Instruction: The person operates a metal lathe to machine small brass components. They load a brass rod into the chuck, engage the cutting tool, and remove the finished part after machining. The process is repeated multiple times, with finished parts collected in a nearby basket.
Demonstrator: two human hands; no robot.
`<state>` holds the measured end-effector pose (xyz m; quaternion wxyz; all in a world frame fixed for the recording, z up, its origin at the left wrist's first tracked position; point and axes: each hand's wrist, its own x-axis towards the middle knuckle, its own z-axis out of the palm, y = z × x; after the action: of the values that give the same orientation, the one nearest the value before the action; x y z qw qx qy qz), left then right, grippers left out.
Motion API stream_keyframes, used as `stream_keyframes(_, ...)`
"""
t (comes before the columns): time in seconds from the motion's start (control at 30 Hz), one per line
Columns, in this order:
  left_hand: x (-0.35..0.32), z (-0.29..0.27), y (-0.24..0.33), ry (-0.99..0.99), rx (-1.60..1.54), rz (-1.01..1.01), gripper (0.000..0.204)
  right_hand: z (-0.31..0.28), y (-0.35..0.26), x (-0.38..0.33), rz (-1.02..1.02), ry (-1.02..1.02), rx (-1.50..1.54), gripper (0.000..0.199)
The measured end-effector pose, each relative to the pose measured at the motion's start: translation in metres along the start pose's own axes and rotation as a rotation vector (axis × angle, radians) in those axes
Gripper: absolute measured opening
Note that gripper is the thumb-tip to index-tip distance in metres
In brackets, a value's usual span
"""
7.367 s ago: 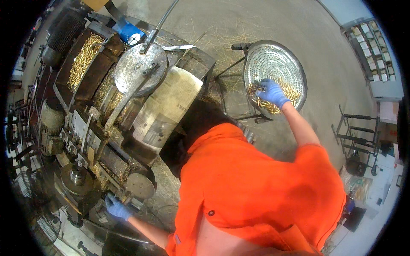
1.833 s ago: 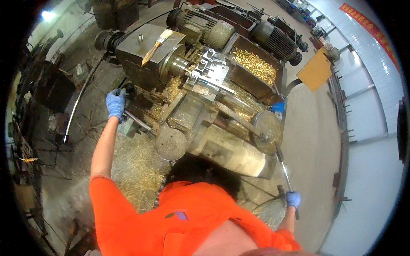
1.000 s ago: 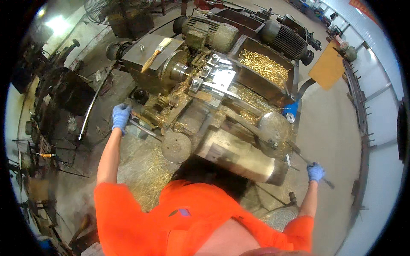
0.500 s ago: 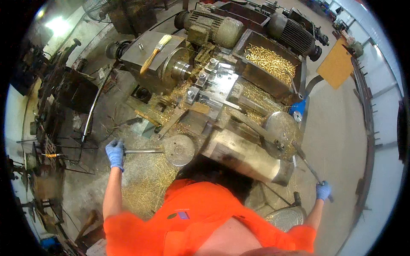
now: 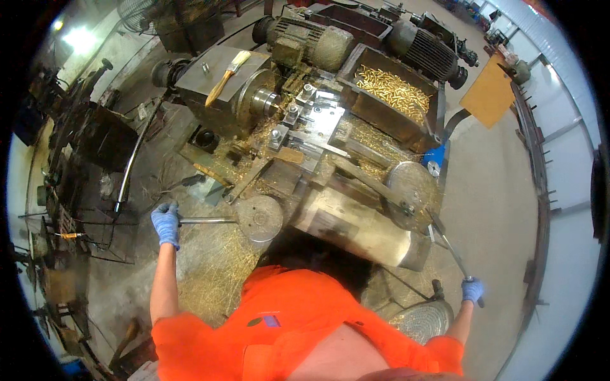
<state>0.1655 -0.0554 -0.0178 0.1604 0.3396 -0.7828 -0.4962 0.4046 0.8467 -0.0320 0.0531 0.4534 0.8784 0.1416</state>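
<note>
My left hand (image 5: 166, 225), in a blue glove, is closed round the outer end of a metal lever (image 5: 208, 220). That lever runs level to a round disc (image 5: 259, 218) on the front of a small lathe. Far to the right, my right hand (image 5: 473, 290), also gloved in blue, grips a longer lever (image 5: 450, 245), which slants up to a larger disc (image 5: 413, 190). Between and beyond my hands lie the tool slide (image 5: 316, 124) with its bolted clamps and the spindle chuck (image 5: 264, 103). Brass-coloured chips cover the parts around them.
A paintbrush (image 5: 227, 79) lies on the headstock (image 5: 213, 76). Behind the slide, a metal bin (image 5: 381, 111) holds many small brass pieces (image 5: 394, 89). Two motors (image 5: 330, 47) stand at the back. A round stool seat (image 5: 422, 324) is low on the right, and dark machinery (image 5: 108, 136) stands left.
My right hand has come slightly nearer to me, its lever turning with it. The left hand keeps its hold with little movement. The whole view has shifted a little.
</note>
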Motion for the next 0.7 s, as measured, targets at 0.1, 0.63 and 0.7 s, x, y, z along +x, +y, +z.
stream_keyframes(0.1,0.003,-0.003,-0.006,-0.019,-0.006,0.000,0.013,0.003,0.000,-0.003,-0.033,0.042,-0.058,0.025)
stream_keyframes(0.63,0.029,-0.010,-0.011,-0.161,0.456,0.311,0.020,-0.015,-0.009,-0.018,-0.032,-0.026,-0.029,0.024)
stream_keyframes(0.7,0.020,-0.001,0.015,-0.109,0.645,0.497,0.022,-0.001,0.000,-0.014,-0.037,-0.019,-0.047,0.024)
